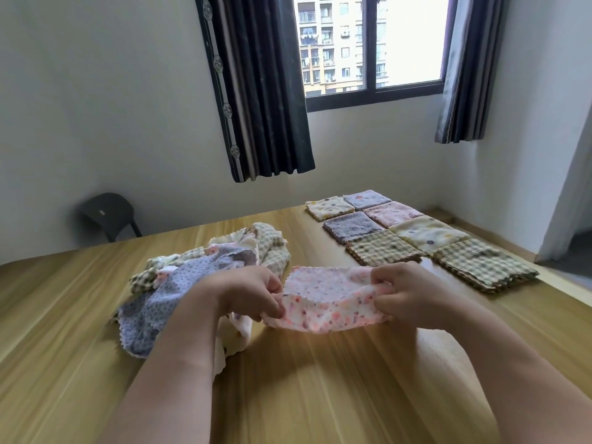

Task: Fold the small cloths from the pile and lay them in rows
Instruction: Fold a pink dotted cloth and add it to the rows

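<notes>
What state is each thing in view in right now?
Pink speckled cloth: doubled over, held up between both hands.
Left hand: pinches the cloth's left end.
Right hand: pinches its right end.
Pile of crumpled patterned cloths: unfolded.
Seven square folded cloths: flat, two rows.
Dark curtains: drawn open.

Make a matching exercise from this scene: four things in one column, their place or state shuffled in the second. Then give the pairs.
Things
1. pink speckled cloth
2. cloth pile
3. folded cloths
4. dark chair

Place or state
A. by the wall, beyond the table
B. laid flat in two rows on the table's right
C. pinched and stretched between the left hand and right hand
D. heaped loose on the table's left

Pairs: 1-C, 2-D, 3-B, 4-A
</notes>
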`<state>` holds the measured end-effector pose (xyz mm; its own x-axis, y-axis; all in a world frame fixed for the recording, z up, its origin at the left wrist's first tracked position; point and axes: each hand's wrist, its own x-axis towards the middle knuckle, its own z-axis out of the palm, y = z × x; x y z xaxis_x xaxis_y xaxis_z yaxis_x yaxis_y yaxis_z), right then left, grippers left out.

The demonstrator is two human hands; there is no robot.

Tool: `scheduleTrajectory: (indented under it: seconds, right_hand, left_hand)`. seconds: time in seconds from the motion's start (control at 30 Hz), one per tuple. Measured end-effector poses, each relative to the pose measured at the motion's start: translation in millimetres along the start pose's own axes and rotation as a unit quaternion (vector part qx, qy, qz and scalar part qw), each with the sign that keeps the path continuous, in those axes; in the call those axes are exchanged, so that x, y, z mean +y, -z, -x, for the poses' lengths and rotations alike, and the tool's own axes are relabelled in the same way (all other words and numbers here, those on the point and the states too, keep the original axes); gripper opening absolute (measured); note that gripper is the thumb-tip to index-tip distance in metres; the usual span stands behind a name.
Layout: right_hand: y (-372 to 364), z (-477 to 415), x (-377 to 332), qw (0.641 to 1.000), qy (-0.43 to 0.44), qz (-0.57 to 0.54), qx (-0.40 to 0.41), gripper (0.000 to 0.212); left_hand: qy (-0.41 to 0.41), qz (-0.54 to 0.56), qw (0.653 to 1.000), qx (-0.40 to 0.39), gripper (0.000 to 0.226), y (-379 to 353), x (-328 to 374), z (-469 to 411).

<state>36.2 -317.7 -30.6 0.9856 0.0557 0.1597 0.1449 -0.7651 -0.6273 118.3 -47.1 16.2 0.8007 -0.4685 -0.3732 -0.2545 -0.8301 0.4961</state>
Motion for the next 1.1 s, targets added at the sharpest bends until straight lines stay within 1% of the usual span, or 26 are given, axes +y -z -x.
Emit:
scheduleTrajectory:
  seconds: [0.03, 0.17, 0.3, 0.33, 0.37, 0.43, 0.47, 0.53, 0.6, 0.7, 0.73, 0.77, 0.83, 0.93, 1.03, 1.1]
  right_hand:
    - [2.1, 0.8, -2.1, 1.000, -0.004, -0.003, -0.008, 0.011]
    - [11.6, 5.5, -10.5, 0.996, -0.042, -0.023, -0.069, 0.018]
    - [15.0, 7.1, -12.0, 0.987, -0.069, -0.088, -0.118, 0.012]
    - [15.4, 7.6, -13.2, 0.984, -0.072, -0.101, -0.126, 0.014]
    - [15.5, 7.1, -12.7, 0.983, -0.076, -0.108, -0.126, 0.015]
    - [15.1, 7.4, -14.7, 0.988, -0.080, -0.091, -0.096, 0.008]
    - [14.1, 7.7, -15.3, 0.993, -0.075, -0.066, -0.064, 0.006]
    - [9.5, 5.5, -10.5, 0.999, -0.053, -0.011, 0.001, 0.015]
    - [5.7, 3.0, -5.1, 0.997, -0.050, 0.024, 0.052, 0.020]
    - [-1.1, -2.7, 4.5, 0.990, -0.062, 0.076, 0.100, 0.016]
    - [-3.4, -3.9, 6.3, 0.988, -0.066, 0.099, 0.103, 0.010]
    - [-6.9, -6.1, 9.5, 0.985, -0.075, 0.122, 0.093, 0.011]
    - [-12.7, -9.3, 16.7, 0.980, -0.104, 0.164, 0.050, 0.029]
    - [-16.3, -12.2, 22.3, 0.967, -0.141, 0.211, -0.005, 0.036]
    - [-15.2, -13.1, 22.8, 0.970, -0.150, 0.193, -0.005, 0.035]
    - [-15.2, -13.7, 21.6, 0.975, -0.142, 0.169, 0.005, 0.033]
  left_hand:
    - [0.001, 0.012, 1.000, -0.014, 0.012, 0.1, 0.2, 0.4]
    - [0.021, 0.053, 0.997, -0.055, 0.007, -0.1, 3.7, 6.5]
    - [0.042, 0.070, 0.993, -0.079, 0.019, -1.6, 8.0, 11.5]
    - [0.044, 0.074, 0.993, -0.077, 0.021, -2.0, 8.3, 11.1]
    - [0.046, 0.076, 0.994, -0.066, 0.021, -2.3, 8.2, 10.2]
    - [0.049, 0.074, 0.996, -0.021, 0.019, -2.6, 7.6, 7.5]
    - [0.048, 0.074, 0.996, 0.004, 0.018, -2.6, 6.8, 5.2]
    - [0.034, 0.072, 0.996, 0.050, 0.014, -3.2, 5.7, 0.0]
    - [0.020, 0.032, 0.994, 0.100, 0.008, -5.5, 5.1, -7.6]
    - [0.022, -0.063, 0.982, 0.177, 0.023, -15.2, 5.3, -22.7]
    - [0.024, -0.093, 0.977, 0.191, 0.024, -19.7, 5.1, -27.0]
    - [0.025, -0.119, 0.972, 0.203, 0.022, -24.4, 4.7, -30.7]
    - [0.026, -0.152, 0.965, 0.214, 0.016, -32.1, 2.1, -36.6]
    - [0.020, -0.149, 0.968, 0.203, 0.025, -39.1, -1.8, -41.9]
    - [0.015, -0.145, 0.971, 0.187, 0.037, -40.3, -1.4, -43.5]
    - [0.012, -0.137, 0.973, 0.183, 0.040, -41.2, 0.3, -42.3]
